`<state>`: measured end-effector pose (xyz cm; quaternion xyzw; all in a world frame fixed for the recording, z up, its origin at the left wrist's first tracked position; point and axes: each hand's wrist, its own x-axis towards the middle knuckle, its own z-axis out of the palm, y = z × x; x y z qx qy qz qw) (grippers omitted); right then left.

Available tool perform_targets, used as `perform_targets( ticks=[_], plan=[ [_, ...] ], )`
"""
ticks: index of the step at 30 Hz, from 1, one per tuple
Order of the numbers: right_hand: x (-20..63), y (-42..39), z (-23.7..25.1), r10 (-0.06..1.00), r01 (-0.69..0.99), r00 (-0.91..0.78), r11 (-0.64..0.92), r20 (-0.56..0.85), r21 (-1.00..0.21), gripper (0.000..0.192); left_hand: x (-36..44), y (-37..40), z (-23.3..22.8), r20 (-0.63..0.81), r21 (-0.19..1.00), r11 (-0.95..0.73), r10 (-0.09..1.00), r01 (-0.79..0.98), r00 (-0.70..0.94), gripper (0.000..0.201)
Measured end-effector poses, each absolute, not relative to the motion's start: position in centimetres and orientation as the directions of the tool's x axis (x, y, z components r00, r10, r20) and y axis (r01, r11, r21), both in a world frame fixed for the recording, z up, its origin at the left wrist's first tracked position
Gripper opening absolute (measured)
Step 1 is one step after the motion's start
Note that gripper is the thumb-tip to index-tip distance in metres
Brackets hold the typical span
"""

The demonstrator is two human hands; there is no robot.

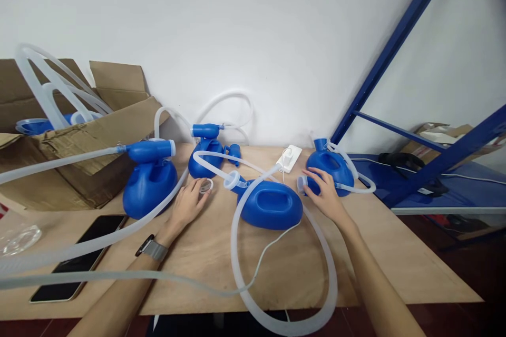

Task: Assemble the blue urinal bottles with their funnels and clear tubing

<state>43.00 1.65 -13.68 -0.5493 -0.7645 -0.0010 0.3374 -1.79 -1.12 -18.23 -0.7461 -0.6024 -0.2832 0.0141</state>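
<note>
Both hands' fingers pinch: the left hand (188,201), a clear cap (205,186) toward the desk's (399,268) back edge; the right hand (326,194), a blue spout (313,185) nearer its right edge. One bottle (271,217) lies between them.

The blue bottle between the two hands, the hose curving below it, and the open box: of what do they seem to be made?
Blue bottle: probably moulded plastic; soft sheen, even colour.
Hose: flexible plastic or silicone, I cannot tell which; milky, bends in smooth curves.
Box: likely cardboard; matte brown, creased flaps.
</note>
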Motion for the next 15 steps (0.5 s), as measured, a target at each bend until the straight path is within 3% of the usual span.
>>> perform_targets(
  ticks=[3,6,11,15],
  plan=[
    [39.5,3.4,-11.4,0.883,0.688,-0.336,0.467,0.326,-0.555,0.039,-1.8,-1.1,-18.4,0.461,0.352,-0.302,0.880,0.886,0.117,0.042],
    [36.0,7.2,-10.2,0.875,0.669,-0.458,0.455,0.155,-0.588,0.036,-1.9,-1.0,-18.8,0.491,0.366,-0.337,0.862,0.867,0.128,0.042],
    [29.2,14.7,-9.9,0.824,0.623,-0.558,0.493,0.097,-0.608,0.045,-1.9,-1.3,-19.2,0.541,0.398,-0.379,0.832,0.835,0.120,0.044],
    [22.6,18.9,-10.0,0.840,0.605,-0.527,0.477,0.130,-0.638,0.029,-1.8,-1.5,-19.0,0.553,0.438,-0.400,0.826,0.805,0.110,0.046]
  ],
)
